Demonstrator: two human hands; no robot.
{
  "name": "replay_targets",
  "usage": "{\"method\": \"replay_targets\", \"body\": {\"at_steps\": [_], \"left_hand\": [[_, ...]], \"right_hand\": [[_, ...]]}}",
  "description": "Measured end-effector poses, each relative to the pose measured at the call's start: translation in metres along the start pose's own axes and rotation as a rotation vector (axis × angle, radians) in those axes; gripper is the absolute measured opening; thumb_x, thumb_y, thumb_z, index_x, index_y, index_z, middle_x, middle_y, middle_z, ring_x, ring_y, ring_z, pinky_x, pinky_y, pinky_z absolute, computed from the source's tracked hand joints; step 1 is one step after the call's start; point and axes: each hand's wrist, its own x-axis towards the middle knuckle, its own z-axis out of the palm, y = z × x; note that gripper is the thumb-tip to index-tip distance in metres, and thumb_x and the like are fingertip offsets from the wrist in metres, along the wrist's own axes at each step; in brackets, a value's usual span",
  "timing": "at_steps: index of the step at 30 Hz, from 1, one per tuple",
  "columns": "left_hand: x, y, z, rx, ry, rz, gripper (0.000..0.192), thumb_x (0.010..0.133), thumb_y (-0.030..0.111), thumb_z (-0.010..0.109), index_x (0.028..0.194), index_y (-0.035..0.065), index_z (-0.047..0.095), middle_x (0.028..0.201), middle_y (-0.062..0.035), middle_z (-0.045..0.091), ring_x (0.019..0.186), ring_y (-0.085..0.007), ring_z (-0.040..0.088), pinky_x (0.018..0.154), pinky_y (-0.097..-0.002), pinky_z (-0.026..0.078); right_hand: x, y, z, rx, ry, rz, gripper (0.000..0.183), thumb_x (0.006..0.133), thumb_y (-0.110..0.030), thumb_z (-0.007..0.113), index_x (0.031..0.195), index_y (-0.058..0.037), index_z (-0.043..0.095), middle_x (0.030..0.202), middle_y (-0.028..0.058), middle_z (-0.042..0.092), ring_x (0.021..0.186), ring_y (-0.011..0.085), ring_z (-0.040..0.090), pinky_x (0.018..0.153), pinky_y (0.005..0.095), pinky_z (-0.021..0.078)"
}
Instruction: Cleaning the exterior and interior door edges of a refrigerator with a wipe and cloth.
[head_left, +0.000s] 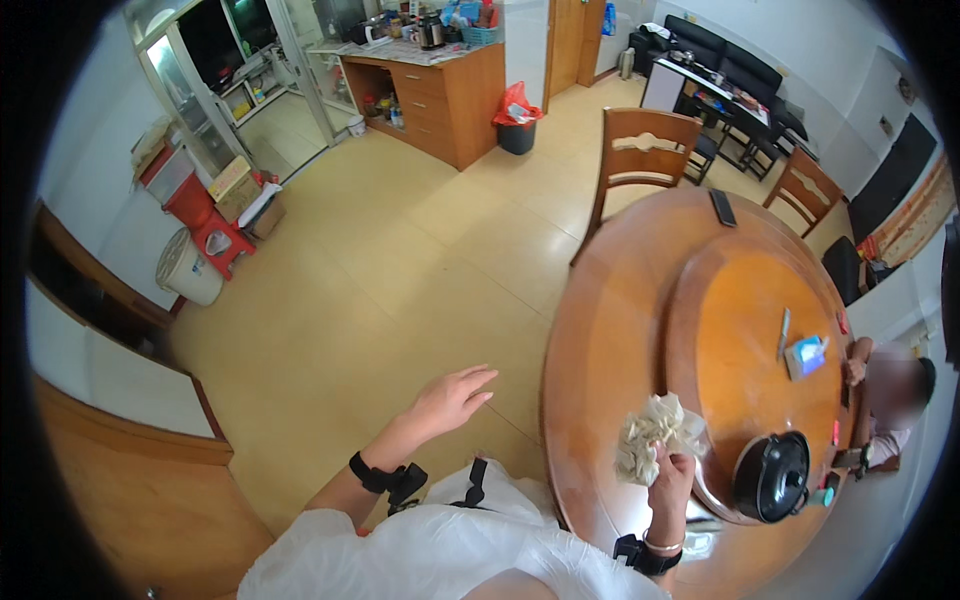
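My right hand (672, 474) grips a crumpled whitish cloth or wad of paper (643, 442) above the near part of a round wooden table (600, 330). Its far side fans out over the edge of the raised round turntable (739, 300). To the right of this hand, a black lidded pot (772, 476) sits on the turntable. My left hand (450, 399) hangs over the tiled floor, left of the table, holding nothing, with thumb and fingers apart. Dark straps circle both of my forearms.
A tissue pack (806, 358) and a knife-like object (784, 332) lie on the turntable. A dark phone (722, 208) rests near the table's far rim. Another person (889, 442) sits at the right. A wooden chair (649, 146) stands beyond the table; a bin (517, 135) is by the cabinet (476, 105).
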Motion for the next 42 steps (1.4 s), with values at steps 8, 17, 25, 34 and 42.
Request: {"method": "replay_targets", "body": {"at_steps": [8,17,25,34,42], "left_hand": [[0.031,-0.124,-0.085,-0.031,0.025,-0.207,0.034,0.092,0.021,0.061,0.122,0.0047,0.061,0.122,-0.0181,0.063,0.111,-0.0348,0.061,0.093,-0.0397,0.049],[0.144,-0.282,-0.203,0.062,0.166,-0.508,0.034,0.091,0.019,0.062,0.119,0.0016,0.063,0.12,-0.02,0.063,0.112,-0.0348,0.06,0.095,-0.0388,0.048],[0.259,-0.408,-0.299,0.066,0.319,-0.696,0.039,0.089,0.019,0.064,0.125,0.0045,0.06,0.119,-0.0192,0.064,0.105,-0.0337,0.064,0.091,-0.0389,0.05],[0.469,-0.584,-0.389,0.026,0.292,-0.645,0.039,0.089,0.019,0.063,0.125,0.0026,0.06,0.117,-0.0194,0.065,0.101,-0.0339,0.065,0.088,-0.0396,0.051],[0.72,-0.66,-0.456,0.136,0.102,-0.452,0.037,0.091,0.025,0.06,0.121,0.0031,0.062,0.115,-0.0221,0.064,0.107,-0.0381,0.061,0.091,-0.0398,0.049]], "right_hand": [[0.16,0.033,0.183,0.17,-0.097,0.183,0.029,0.094,-0.009,0.061,0.119,0.0044,0.058,0.109,0.0111,0.067,0.094,0.0197,0.067,0.08,0.0339,0.0555],[0.404,0.045,0.352,0.289,-0.199,0.187,0.03,0.098,-0.013,0.056,0.125,-0.0019,0.051,0.111,0.0088,0.065,0.095,0.02,0.067,0.082,0.0359,0.0559],[0.606,0.042,0.496,0.204,-0.275,0.293,0.035,0.096,-0.008,0.053,0.129,-0.0007,0.047,0.115,0.0105,0.063,0.099,0.0234,0.066,0.081,0.0386,0.0573],[0.856,0.044,0.636,0.191,-0.21,0.218,0.034,0.096,-0.011,0.051,0.128,-0.0024,0.045,0.118,0.0126,0.061,0.101,0.0259,0.065,0.079,0.0401,0.0581],[1.018,0.044,0.694,0.137,-0.009,0.212,0.032,0.096,-0.011,0.053,0.126,-0.004,0.045,0.116,0.0115,0.061,0.101,0.0248,0.066,0.079,0.0395,0.0582]]}}
